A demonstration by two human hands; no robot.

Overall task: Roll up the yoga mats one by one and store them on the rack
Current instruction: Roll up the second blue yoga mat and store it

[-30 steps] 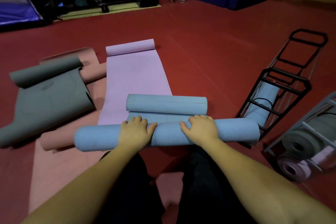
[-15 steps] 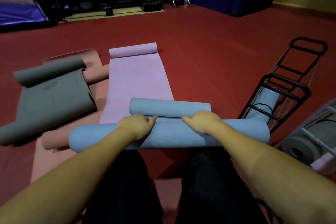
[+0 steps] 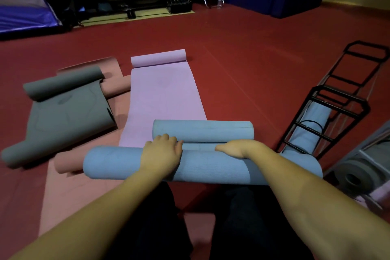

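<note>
Both hands, left hand (image 3: 161,152) and right hand (image 3: 239,149), press flat-fingered on the nearly rolled blue mat (image 3: 202,164) (one blue roll already sits in the black rack (image 3: 329,112)), while the purple mat (image 3: 162,99), grey mat (image 3: 67,110) and pink mat (image 3: 69,192) lie unrolled.

I count two hands, left (image 3: 161,152) and right (image 3: 238,149), one blue mat (image 3: 202,163) rolled from both ends, one lilac mat (image 3: 162,99), one grey mat (image 3: 65,110), one salmon mat (image 3: 69,192), and two racks, black (image 3: 329,112) and grey (image 3: 371,154).
</note>
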